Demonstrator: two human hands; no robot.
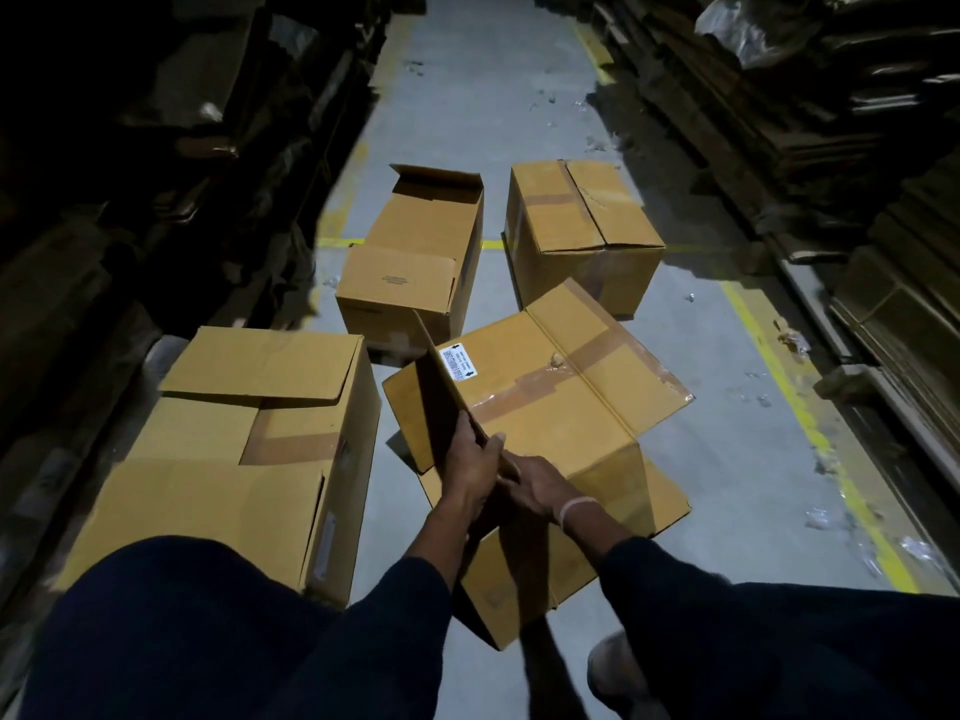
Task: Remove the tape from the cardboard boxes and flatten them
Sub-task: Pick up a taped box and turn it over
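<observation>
A tilted cardboard box [561,407] lies in front of me on the grey floor, brown tape crossing its top and a white label near one corner. My left hand [475,467] grips the edge of a raised flap [441,392] on that box. Just to the right, my right hand [540,485] holds the same box near the flap's base; its fingertips are hidden. A large taped box [234,459] stands at my left. Further off sit an open box [415,262] and a shut, taped box [576,231].
Dark stacks of flattened cardboard [857,148] line both sides of the aisle. Yellow floor lines [795,402] run along the right and across the middle. Scraps of clear tape [826,517] litter the floor at the right. My knees fill the bottom of the view.
</observation>
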